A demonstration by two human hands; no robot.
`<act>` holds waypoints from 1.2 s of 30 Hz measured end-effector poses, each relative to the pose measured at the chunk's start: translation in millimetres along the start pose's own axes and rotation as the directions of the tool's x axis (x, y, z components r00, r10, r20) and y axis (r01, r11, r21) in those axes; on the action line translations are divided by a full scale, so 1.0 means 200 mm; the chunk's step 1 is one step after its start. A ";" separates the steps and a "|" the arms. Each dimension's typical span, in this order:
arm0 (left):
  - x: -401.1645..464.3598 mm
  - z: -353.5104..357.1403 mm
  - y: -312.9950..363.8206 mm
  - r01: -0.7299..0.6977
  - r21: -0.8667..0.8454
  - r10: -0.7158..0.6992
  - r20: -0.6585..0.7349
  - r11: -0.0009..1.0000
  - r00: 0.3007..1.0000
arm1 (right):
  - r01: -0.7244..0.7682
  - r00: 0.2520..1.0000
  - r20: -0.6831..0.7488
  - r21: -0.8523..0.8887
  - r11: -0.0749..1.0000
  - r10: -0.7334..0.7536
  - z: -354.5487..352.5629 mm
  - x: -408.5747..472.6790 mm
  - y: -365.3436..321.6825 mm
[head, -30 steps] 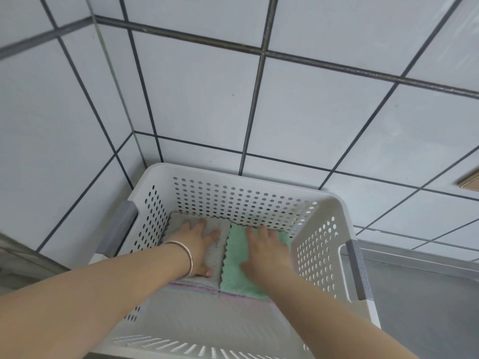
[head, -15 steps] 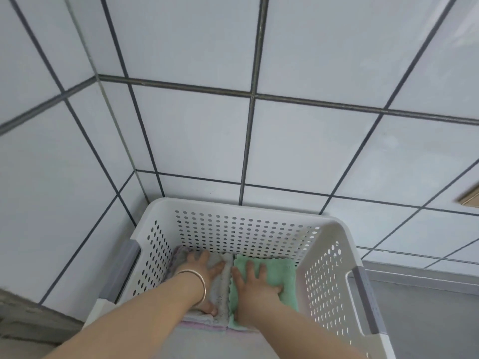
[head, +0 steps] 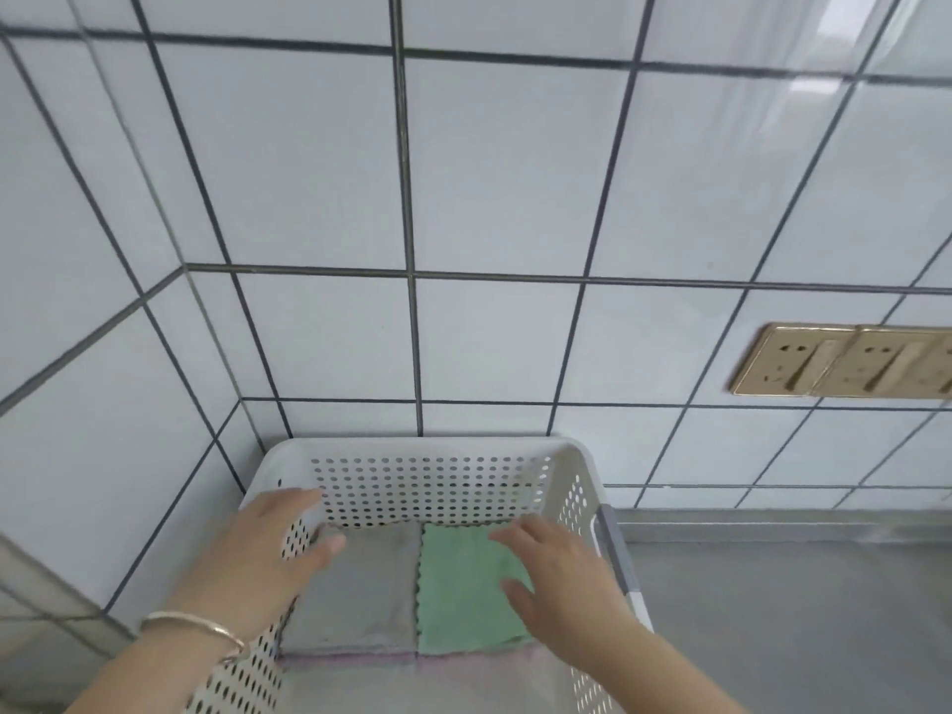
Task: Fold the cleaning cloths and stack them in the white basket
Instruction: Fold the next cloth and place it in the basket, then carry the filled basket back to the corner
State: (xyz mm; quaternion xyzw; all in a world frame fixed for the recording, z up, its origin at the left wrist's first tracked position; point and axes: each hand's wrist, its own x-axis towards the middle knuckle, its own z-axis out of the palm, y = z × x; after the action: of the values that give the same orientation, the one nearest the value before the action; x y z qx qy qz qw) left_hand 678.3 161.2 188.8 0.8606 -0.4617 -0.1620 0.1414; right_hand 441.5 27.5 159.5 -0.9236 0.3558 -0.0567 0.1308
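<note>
White tiled walls meet in a corner behind your white basket (head: pixel 422 448). Inside it, a folded grey cloth (head: pixel 355 595) and green cloth (head: pixel 463 595) lie side by side. Your left hand (head: pixel 257 553) and right hand (head: pixel 561 579), fingers relaxed, seem to hover above them, holding nothing.

Both hands, left (head: pixel 262 553) and right (head: pixel 561 574), hover open over folded cloths (head: pixel 412 590) in the white basket (head: pixel 427 445).

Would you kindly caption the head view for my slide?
Open hands above grey cloth and green cloth in white basket.
</note>
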 end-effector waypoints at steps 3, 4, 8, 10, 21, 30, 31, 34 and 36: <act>-0.10 -0.02 -0.08 0.082 -0.048 -0.088 -0.120 0.995 0.989 | -0.109 0.925 -0.360 0.048 0.993 0.119 0.01 -0.07 0.13; -0.12 -0.01 -0.11 0.113 -0.059 -0.120 -0.120 0.992 0.986 | -0.155 0.911 -0.368 0.105 0.982 0.183 0.01 -0.09 0.15; -0.12 0.04 -0.21 0.234 -0.218 -0.246 -0.029 0.947 0.969 | -0.365 0.851 -0.213 0.418 0.832 0.480 -0.02 -0.14 0.19; -0.12 0.06 -0.22 0.256 -0.397 -0.299 -0.049 0.881 0.953 | -0.451 0.809 -0.062 0.572 0.686 0.584 -0.02 -0.13 0.20; 0.08 0.29 -0.59 0.323 -0.441 -0.357 0.006 0.837 0.934 | -0.441 0.767 0.017 0.740 0.508 0.642 -0.18 -0.43 0.25; -0.66 0.12 0.39 -0.001 -0.492 -0.081 -0.146 0.871 0.986 | -0.350 0.661 -0.166 0.794 0.497 0.731 -0.47 -1.21 0.47; -0.74 0.12 0.51 -0.038 -0.503 -0.050 -0.160 0.864 0.986 | -0.356 0.640 -0.186 0.789 0.502 0.746 -0.50 -1.29 0.50; -0.90 0.18 0.79 -0.120 -0.507 0.047 -0.153 0.854 0.987 | -0.376 0.577 -0.244 0.767 0.519 0.779 -0.55 -1.59 0.60; -0.98 0.25 0.94 -0.154 -0.528 0.098 -0.133 0.835 0.986 | -0.405 0.542 -0.284 0.737 0.542 0.791 -0.59 -1.80 0.65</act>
State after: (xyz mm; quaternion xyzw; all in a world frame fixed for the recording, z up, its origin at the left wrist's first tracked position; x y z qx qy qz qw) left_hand 415.3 221.1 246.1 0.7614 -0.4457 -0.2317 0.4097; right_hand 68.7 152.4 232.0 -0.5707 0.6514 -0.3963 0.3047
